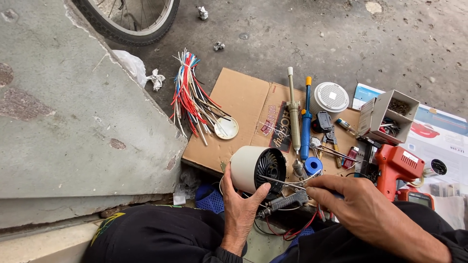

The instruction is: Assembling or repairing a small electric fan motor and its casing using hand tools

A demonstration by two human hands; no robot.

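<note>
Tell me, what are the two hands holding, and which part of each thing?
The left hand grips the small round fan by its cream side wall. The right hand holds a thin metal tool by its near end, tip at the fan's black grille.

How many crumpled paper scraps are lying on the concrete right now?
3: one paper scrap at top near the bicycle wheel, one below it, one left of the wire bundle. More may be hidden.

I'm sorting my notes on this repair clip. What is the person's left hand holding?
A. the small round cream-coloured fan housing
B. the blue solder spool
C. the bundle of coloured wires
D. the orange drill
A: the left hand cups the cream fan housing from below, while the orange drill, wire bundle and blue spool lie untouched.
</note>
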